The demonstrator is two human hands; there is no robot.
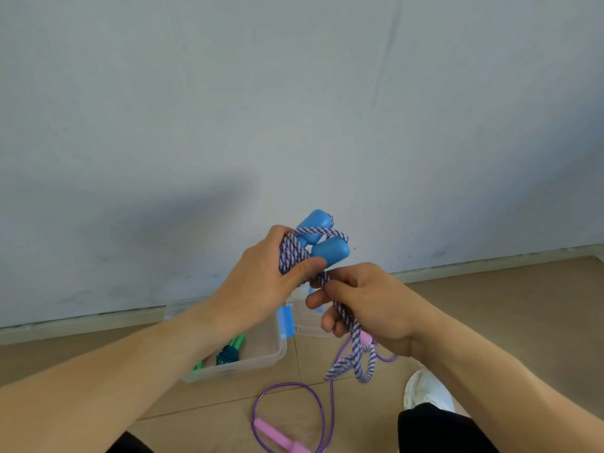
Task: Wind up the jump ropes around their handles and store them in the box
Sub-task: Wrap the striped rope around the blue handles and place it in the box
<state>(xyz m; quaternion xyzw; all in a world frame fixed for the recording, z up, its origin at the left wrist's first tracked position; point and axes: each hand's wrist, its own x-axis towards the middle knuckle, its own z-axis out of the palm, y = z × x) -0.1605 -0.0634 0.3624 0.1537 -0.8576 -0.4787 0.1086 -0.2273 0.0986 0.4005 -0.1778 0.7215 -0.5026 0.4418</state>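
Both forearms are bare from the lower frame edges to the wrists, with no sleeve, watch or ring visible on the left hand (261, 282) or the right hand (369, 305). Black fabric trousers (434, 429) cover the legs, showing as a dark patch on the right and a smaller dark corner further left. A white lace-up sports shoe (425, 389) with a rounded toe is worn on one foot.

The left hand (261, 282) grips the blue handles (322, 240) wrapped with braided rope (292, 253); the right hand (366, 305) pinches the rope's loose end.
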